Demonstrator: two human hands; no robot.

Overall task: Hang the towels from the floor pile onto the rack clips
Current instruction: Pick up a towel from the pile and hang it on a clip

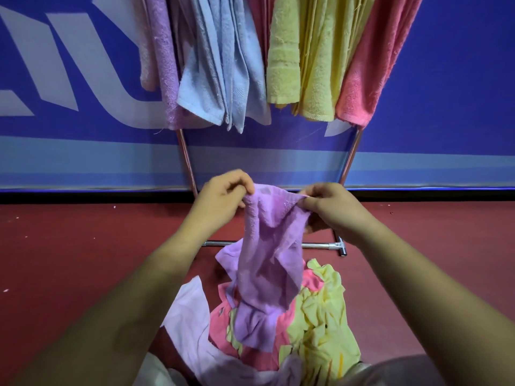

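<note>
My left hand (220, 200) pinches purple towel (267, 246) top edge | my right hand (331, 210) pinches same edge | towel hangs over floor pile (320, 316)

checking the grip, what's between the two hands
Head view: the top edge of the purple towel spans it, pinched by the left hand and the right hand.

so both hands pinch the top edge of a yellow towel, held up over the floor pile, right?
Not quite: the towel is purple, not yellow. The head view shows the left hand and the right hand pinching the top edge of the purple towel, held up over the floor pile. The rest stands.
</note>
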